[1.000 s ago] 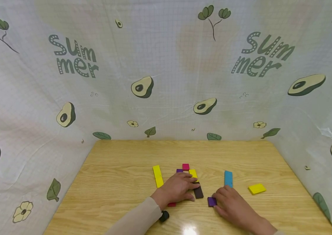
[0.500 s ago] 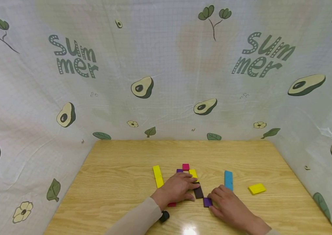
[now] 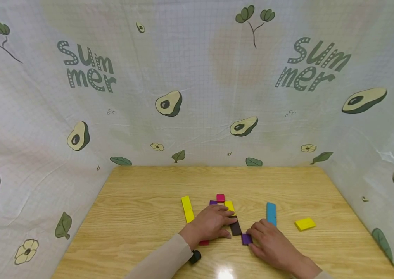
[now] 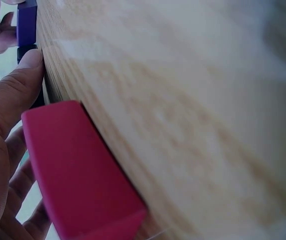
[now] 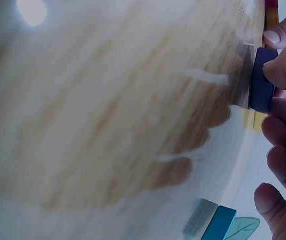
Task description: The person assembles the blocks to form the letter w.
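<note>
A small purple block (image 3: 247, 239) lies flat on the wooden table, its corner right at the near end of a black block (image 3: 235, 226). My right hand (image 3: 271, 243) pinches the purple block between thumb and fingertips; the right wrist view shows the thumb on that dark block (image 5: 262, 80). My left hand (image 3: 209, 223) rests its fingers on the black block and on the yellow block (image 3: 229, 208) in line beyond it. Under the left wrist, a pinkish-red block (image 4: 80, 175) fills the foreground of the left wrist view. Part of the arrangement is hidden under the left hand.
Left of the hand, a yellow strip (image 3: 187, 209) lies on the table (image 3: 141, 217). A red block (image 3: 220, 198) and a partly covered purple one (image 3: 213, 202) sit behind it. To the right lie a blue block (image 3: 271, 213) and a loose yellow block (image 3: 305, 224). Printed cloth (image 3: 197, 77) encloses the table.
My right hand has slid the purple block left, up to the end of the black block, and has stayed there over the last half second. The left hand has not moved.
</note>
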The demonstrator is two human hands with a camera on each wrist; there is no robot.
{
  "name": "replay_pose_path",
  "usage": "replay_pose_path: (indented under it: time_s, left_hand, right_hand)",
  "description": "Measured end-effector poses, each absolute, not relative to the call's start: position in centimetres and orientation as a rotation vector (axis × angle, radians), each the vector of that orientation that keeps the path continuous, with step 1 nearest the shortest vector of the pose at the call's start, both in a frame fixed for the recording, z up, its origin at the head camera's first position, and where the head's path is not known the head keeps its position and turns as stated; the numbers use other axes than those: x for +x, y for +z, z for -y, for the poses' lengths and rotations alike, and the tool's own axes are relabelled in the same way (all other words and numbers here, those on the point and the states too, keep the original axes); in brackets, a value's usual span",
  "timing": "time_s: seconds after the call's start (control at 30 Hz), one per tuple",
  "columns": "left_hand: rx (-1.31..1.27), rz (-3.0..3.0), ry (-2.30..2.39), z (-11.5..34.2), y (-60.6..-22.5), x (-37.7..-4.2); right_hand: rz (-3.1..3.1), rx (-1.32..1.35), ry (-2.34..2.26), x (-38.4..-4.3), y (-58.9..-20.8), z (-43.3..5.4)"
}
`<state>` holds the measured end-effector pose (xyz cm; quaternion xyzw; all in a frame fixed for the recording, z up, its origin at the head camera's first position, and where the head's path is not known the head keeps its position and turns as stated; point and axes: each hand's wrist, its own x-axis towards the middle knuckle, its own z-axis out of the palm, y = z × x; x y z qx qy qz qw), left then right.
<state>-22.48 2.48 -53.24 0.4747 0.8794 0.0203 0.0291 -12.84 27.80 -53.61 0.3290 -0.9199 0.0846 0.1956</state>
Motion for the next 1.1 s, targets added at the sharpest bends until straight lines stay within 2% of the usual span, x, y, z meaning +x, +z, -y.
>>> replay_pose_path:
  time_s: [0.67, 1.1]
  left_hand:
    - [1.445, -2.702, 0.095, -2.5, -52.9, -22.3]
    - [1.469, -2.702, 0.095, -2.5, -52.9, -22.2]
  right_hand:
    - [2.588, 0.901, 0.260, -12.8, -53.6, -28.1]
    - [2.664, 0.635, 0.225, -12.8, -52.9, -30.7]
